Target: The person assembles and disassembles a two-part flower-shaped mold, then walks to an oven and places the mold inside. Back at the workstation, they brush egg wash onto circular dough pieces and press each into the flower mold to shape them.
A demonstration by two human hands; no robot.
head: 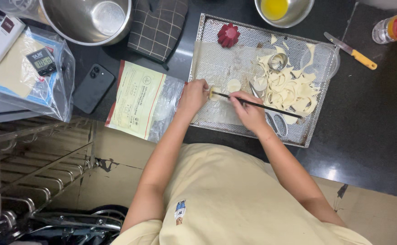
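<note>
Right hand (249, 110): fingers pinched together on a thin black brush (257, 105), its tip at a small dough round (215, 94). Left hand (193, 94): fingertips closed on that round's edge, steadying it on the perforated metal tray (253, 129). Second dough round (234, 85) just beside. Dough scraps (289, 88), ring cutter (278, 61) and scissors (275, 121) to the right; red mould (228, 35) at tray's far edge.

Both bare arms stretched forward, left hand (193, 94) curled in a fingertip grip, right hand (249, 110) pinched shut.
</note>
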